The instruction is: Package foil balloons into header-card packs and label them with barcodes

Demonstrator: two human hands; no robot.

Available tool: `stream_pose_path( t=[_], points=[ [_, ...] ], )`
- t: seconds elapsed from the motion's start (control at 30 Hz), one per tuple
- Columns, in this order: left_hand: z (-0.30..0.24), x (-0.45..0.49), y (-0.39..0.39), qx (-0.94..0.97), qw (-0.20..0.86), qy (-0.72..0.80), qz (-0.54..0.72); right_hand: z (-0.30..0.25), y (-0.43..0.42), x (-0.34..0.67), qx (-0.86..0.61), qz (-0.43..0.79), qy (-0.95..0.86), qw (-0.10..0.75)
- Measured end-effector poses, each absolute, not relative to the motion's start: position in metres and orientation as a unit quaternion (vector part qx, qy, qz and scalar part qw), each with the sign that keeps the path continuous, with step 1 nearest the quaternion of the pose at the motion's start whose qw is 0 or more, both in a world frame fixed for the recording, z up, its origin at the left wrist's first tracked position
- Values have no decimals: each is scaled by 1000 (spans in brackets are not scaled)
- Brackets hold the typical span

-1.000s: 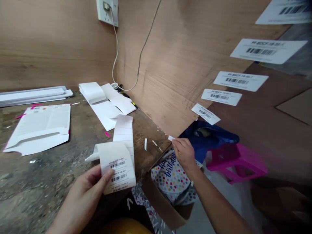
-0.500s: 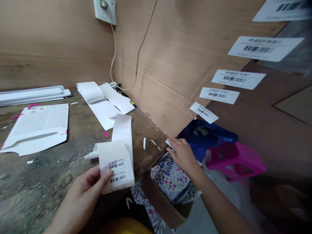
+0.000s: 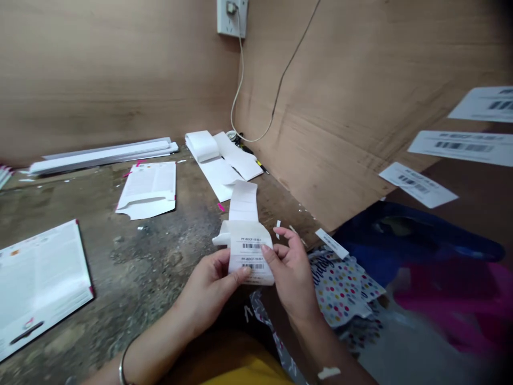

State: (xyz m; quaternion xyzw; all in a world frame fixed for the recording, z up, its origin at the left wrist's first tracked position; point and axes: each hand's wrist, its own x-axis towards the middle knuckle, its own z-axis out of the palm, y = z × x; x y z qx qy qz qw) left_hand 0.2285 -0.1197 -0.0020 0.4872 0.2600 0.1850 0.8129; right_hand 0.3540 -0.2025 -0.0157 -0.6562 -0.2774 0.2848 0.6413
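A folded strip of white barcode labels, printed PF-BDCF-18-50-1, is in front of me near the table's front edge. My left hand is closed on its lower left side, the thumb lying over a barcode. My right hand is at the strip's right edge, its thumb on the labels and its index finger raised; the other fingers are partly hidden behind. Bare backing paper runs away from the strip across the table. One single label sticks out from the table edge, right of my right hand.
More labels hang along the wooden panel's edge at right. White printed card sleeves lie left, with a larger printed stack nearer. Folded label paper lies at the back. Below the edge are dotted birthday bags and a pink stool.
My right hand has left the table edge and come to the label strip; the label it held now stays at that edge. The view has swung left.
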Motion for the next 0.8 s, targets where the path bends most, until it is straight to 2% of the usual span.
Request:
stream_pose_path(
  t=[0.07,0.17,0.2,0.27,0.43,0.57,0.67,0.8],
  points=[
    [-4,225,-119,480,812,270,193,-12,-204,365,-706,176,-342,595],
    [-6,223,-117,472,814,277,193,0,-207,379,-713,-32,-517,473],
    [-7,223,-117,478,812,275,190,4,-207,382,-689,-50,-579,432],
    [-7,223,-116,504,800,270,182,7,-203,385,-630,2,-671,390],
    [-4,219,-113,582,757,251,157,1,-196,380,-624,140,-636,433],
    [-4,217,-110,639,711,250,153,-1,-198,375,-642,160,-604,444],
    [-7,218,-110,635,714,257,143,-3,-198,368,-644,160,-585,466],
    [-10,222,-111,612,737,256,129,-13,-194,366,-670,171,-485,536]
  ],
)
